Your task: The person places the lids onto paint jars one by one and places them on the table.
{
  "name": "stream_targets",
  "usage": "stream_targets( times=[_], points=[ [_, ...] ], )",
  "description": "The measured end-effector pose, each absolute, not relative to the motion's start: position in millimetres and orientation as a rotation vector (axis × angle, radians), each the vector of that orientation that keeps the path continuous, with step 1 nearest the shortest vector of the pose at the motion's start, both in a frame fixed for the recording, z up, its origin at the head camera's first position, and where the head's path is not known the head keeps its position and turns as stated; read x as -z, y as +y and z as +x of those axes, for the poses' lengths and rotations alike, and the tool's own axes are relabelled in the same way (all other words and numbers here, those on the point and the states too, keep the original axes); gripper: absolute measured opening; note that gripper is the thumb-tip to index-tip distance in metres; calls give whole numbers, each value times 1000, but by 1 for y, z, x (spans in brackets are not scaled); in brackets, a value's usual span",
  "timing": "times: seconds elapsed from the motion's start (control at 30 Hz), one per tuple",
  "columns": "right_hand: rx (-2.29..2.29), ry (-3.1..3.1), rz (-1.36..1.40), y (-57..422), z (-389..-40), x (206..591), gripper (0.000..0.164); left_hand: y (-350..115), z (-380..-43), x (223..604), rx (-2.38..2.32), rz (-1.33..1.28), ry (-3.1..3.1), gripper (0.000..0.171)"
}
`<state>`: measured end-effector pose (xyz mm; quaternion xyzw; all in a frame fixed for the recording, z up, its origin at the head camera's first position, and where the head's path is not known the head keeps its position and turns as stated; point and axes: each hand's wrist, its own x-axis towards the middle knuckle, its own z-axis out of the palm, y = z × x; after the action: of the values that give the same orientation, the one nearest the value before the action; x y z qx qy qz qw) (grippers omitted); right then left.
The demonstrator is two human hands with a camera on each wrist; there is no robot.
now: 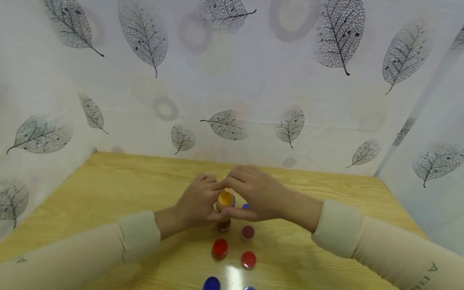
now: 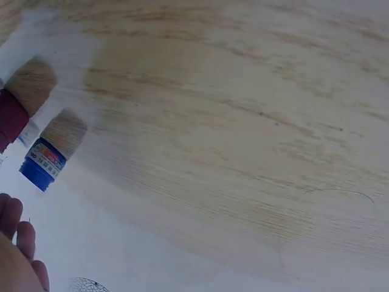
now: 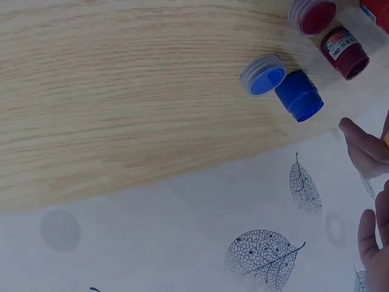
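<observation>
A small paint jar (image 1: 226, 200) with yellow-orange paint showing at its top is held above the table between both hands in the head view. My left hand (image 1: 195, 201) grips it from the left, the thumb on its near side. From the right, my right hand (image 1: 257, 195) arches over it, thumb and fingertips at its upper edge. Whether its lid is on cannot be made out. A sliver of yellow (image 3: 387, 140) shows beside fingers in the right wrist view. Just below the hands stands a dark red paint jar (image 1: 223, 226), partly hidden.
Lids lie right of their jars: a blue jar (image 3: 299, 96) and lid (image 3: 262, 75), a dark red lid (image 1: 248, 232), a red jar (image 1: 220, 249) and lid (image 1: 249, 260), a dark blue jar (image 1: 212, 284). Leaf-printed cloth (image 1: 224, 80) closes off the wooden table's (image 1: 137, 173) far side.
</observation>
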<state>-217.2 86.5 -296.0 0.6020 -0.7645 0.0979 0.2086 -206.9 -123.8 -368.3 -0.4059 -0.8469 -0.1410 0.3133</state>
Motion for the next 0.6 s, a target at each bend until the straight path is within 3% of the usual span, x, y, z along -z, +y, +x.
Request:
stream_targets(
  times=[0.13, 0.6],
  points=[
    [-304, -2087, 1780, 93, -221, 290, 40, -126, -212, 370, 442, -1145, -2231, 41],
    [-371, -1852, 1962, 94, -223, 291, 25, -128, -221, 363, 418, -1331, -2312, 38]
  ],
)
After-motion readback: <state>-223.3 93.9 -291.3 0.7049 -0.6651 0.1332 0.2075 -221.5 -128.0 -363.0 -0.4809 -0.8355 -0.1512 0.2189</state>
